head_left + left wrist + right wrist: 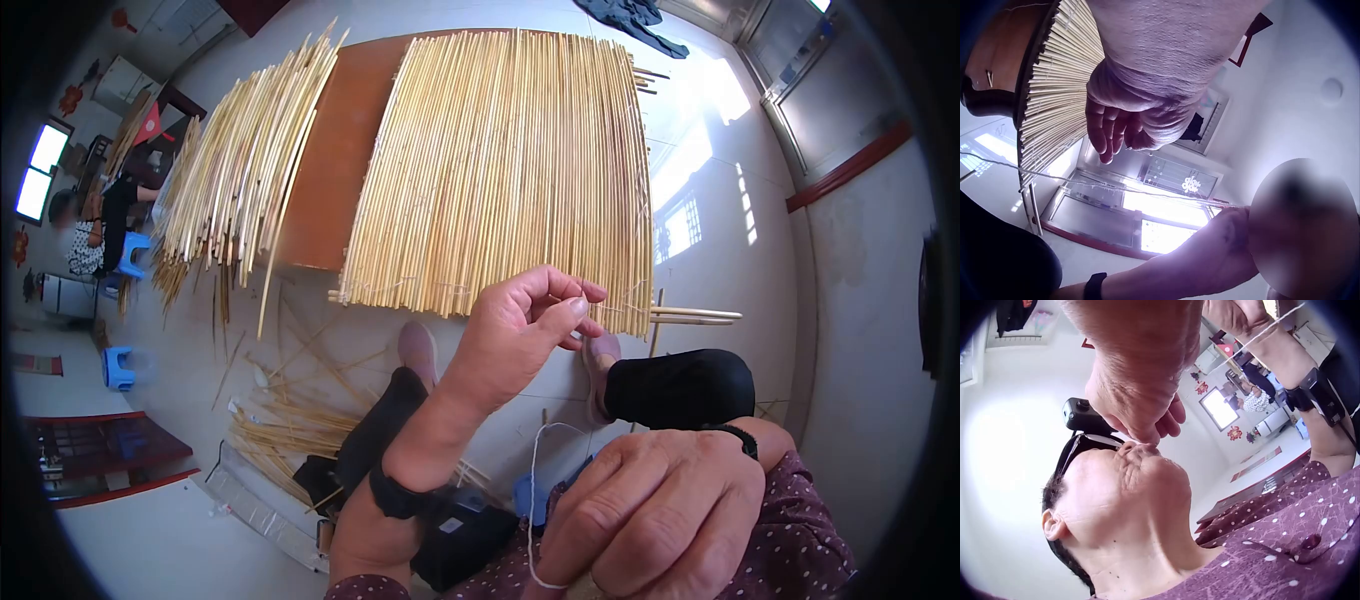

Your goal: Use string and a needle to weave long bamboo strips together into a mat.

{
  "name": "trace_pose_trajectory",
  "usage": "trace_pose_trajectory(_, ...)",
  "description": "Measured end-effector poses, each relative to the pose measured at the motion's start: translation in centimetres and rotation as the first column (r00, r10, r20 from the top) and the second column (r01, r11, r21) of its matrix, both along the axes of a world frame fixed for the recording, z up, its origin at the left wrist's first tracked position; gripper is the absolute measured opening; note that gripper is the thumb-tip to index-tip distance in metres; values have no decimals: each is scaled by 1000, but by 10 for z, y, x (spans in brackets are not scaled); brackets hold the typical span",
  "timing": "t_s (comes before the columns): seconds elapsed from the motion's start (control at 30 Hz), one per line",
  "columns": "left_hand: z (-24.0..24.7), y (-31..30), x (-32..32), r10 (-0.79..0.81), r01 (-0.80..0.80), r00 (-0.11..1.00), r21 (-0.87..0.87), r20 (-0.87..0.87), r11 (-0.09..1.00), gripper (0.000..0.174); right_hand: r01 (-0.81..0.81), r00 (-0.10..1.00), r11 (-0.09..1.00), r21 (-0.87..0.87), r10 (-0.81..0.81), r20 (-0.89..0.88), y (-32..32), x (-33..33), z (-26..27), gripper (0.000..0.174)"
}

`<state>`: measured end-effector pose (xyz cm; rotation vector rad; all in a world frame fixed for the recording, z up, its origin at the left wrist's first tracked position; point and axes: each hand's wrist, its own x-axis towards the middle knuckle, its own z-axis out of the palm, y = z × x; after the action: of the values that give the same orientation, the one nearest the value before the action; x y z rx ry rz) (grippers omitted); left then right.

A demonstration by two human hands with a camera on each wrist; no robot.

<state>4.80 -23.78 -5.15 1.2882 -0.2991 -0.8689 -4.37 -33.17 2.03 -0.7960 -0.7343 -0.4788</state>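
My left hand (512, 335) is over the near edge of a mat of pale thin sticks (500, 170), thumb and forefinger pinched together. A small thin thing shows at these fingertips in the left wrist view; I cannot tell its kind. My right hand (670, 510) is raised close to the camera, fingers curled. It holds a white thread (533, 480), which loops down from it in the head view and stretches across the left wrist view. In the right wrist view the right hand's fingertips are right at the person's mouth.
The mat lies on a brown table (325, 180), with a pile of loose sticks (245, 150) at its left. Two sticks (695, 315) jut out at the mat's near right corner. More sticks (295, 430) litter the floor. Another person (105, 225) is at the far left.
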Motion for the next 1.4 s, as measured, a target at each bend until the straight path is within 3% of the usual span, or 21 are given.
trace_pose_trajectory(0.03,0,0,0,20,-20,1000,-8,3,1000,13,-236,966,970,-56,229,-118,-6,-2,-5,22)
trace_pose_trajectory(0.07,0,0,0,38,-38,999,-15,4,999,14,-233,967,971,-56,225,-118,-8,-5,-9,22)
trace_pose_trajectory(0.13,3,-1,0,52,-52,999,-10,9,999,15,46,980,999,-25,-40,197,-6,9,9,12)
trace_pose_trajectory(0.17,3,-1,1,70,-70,997,-4,17,998,16,51,979,998,-27,-45,197,-7,8,7,12)
trace_pose_trajectory(0.27,1,0,2,82,-82,997,-20,15,996,16,18,973,999,-28,-11,232,-10,6,3,13)
trace_pose_trajectory(0.47,1,3,4,190,-180,979,-111,81,977,13,-100,983,980,-174,124,134,-33,7,11,12)
trace_pose_trajectory(0.53,2,5,4,233,-216,967,-155,102,964,12,-287,928,910,-298,342,151,-46,22,9,9)
trace_pose_trajectory(0.57,2,6,3,280,-255,953,-199,112,946,11,-278,929,912,-302,335,156,-46,21,3,9)
trace_pose_trajectory(0.6,2,7,2,272,-245,955,-203,117,948,11,-72,996,948,-310,85,27,-43,20,-3,10)
trace_pose_trajectory(0.63,2,8,2,314,-272,933,-230,175,934,10,136,979,930,-343,-179,-97,-42,20,-5,12)
trace_pose_trajectory(0.67,2,8,2,355,-295,906,-260,228,919,9,103,877,919,-380,-264,-401,-45,18,-1,11)
trace_pose_trajectory(0.7,3,8,1,346,-283,909,-267,231,921,9,60,678,914,-401,-332,-656,-47,20,7,9)
trace_pose_trajectory(0.8,5,12,0,381,-259,867,-363,320,895,5,88,604,939,-333,-316,-732,-51,39,-16,10)
trace_pose_trajectory(1.03,0,17,-2,316,-191,869,-331,381,924,6,45,607,952,-302,-266,-749,-47,47,-29,8)
trace_pose_trajectory(1.2,-1,20,0,305,-223,897,-269,319,937,9,-6,649,884,-467,-352,-675,-49,48,-27,7)
trace_pose_trajectory(1.4,-1,21,0,304,-219,914,-304,268,927,10,-16,691,852,-523,-369,-622,-50,47,-26,8)
